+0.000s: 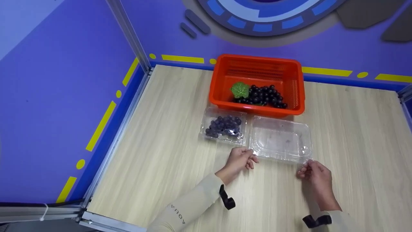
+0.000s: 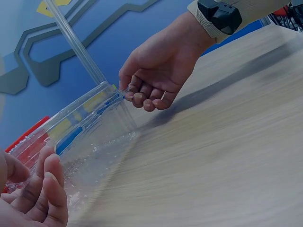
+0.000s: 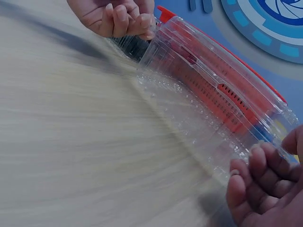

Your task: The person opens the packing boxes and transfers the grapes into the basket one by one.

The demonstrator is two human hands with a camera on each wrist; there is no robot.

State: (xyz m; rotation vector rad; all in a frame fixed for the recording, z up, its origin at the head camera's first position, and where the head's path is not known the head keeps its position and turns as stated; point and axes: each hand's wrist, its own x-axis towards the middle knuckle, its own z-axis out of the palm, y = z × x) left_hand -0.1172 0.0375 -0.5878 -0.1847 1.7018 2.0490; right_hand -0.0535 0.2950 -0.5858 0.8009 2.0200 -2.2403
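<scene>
While the clear box (image 1: 280,140) is held: it sits on the table (image 1: 154,154), near side of the basket (image 1: 257,110).
Left hand (image 1: 238,161): thumb and forefinger pinch its near left corner, other fingers loosely curled.
Right hand (image 1: 318,178): thumb and forefinger pinch its near right corner, other fingers curled too.
Grape box (image 1: 227,112): just left of the clear box, with grapes (image 1: 224,125) inside.
Basket: far of both boxes, holding a leaf (image 1: 240,90) and a black bunch (image 1: 265,95).
</scene>
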